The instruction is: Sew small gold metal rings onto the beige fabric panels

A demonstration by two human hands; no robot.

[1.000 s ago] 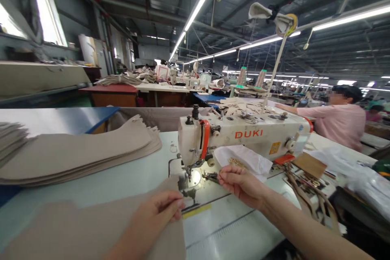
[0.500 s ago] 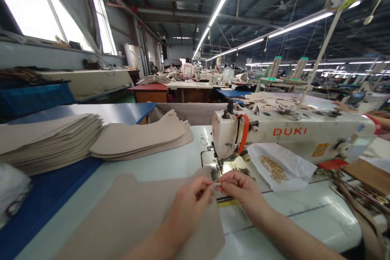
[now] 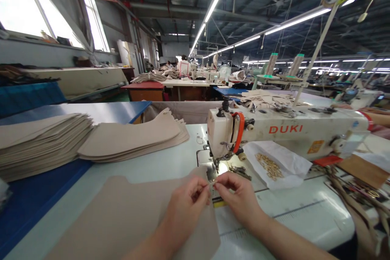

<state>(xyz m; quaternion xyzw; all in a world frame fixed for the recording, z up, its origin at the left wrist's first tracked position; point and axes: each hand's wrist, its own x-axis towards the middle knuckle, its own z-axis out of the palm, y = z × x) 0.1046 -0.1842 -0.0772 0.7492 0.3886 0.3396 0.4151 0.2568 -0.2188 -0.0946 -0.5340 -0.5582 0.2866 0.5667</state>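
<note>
In front of the sewing machine point(image 3: 224, 134), my left hand point(image 3: 187, 205) is closed in a pinch above a large beige panel point(image 3: 122, 211) lying flat on the machine table. My right hand point(image 3: 237, 195) is closed too, fingertips meeting the left ones just before the needle area. Between the two pinches shows a small pale strip point(image 3: 212, 183); a tiny gold-coloured glint sits by the right fingertips, too small to name. Right of the machine head, a sheet of white paper point(image 3: 292, 170) carries a pile of small gold-coloured metal pieces point(image 3: 269, 166).
Stacks of beige cut panels point(image 3: 134, 138) lie at the left, partly on a blue table point(image 3: 55, 195). Straps and a brown piece point(image 3: 362, 172) crowd the right side. A thread stand with cones point(image 3: 271, 65) rises behind. Another person point(image 3: 184, 67) sits at a far table.
The whole view has shifted slightly, so things appear a little farther left. My hands keep their pinches together at nearly the same spot; the gold-coloured bit shows less now.
</note>
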